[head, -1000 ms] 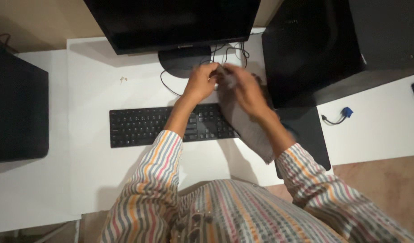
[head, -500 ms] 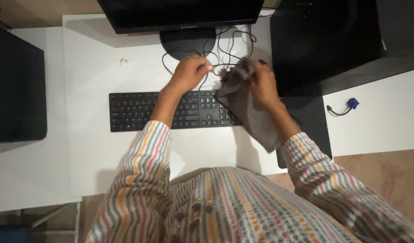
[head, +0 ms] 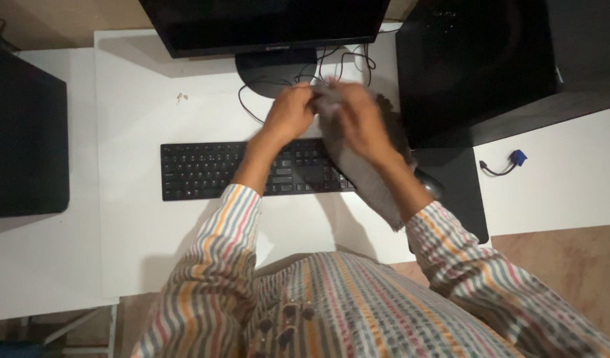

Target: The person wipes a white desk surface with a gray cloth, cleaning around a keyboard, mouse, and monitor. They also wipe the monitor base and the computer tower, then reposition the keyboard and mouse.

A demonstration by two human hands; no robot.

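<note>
- Grey cloth (head: pixel 361 174): soft, fuzzy rag, bunched at its top end between both hands, the rest hanging down in a long strip with a frayed lower edge.
- It drapes over the right end of the black keyboard (head: pixel 205 170), above the white surface (head: pixel 139 238).
- Thin black cable (head: pixel 248 111): curls on the surface beside the cloth's bunched top; contact unclear, blurred.

White desks (head: pixel 139 225) stand on a tan tiled floor (head: pixel 570 265).
</note>
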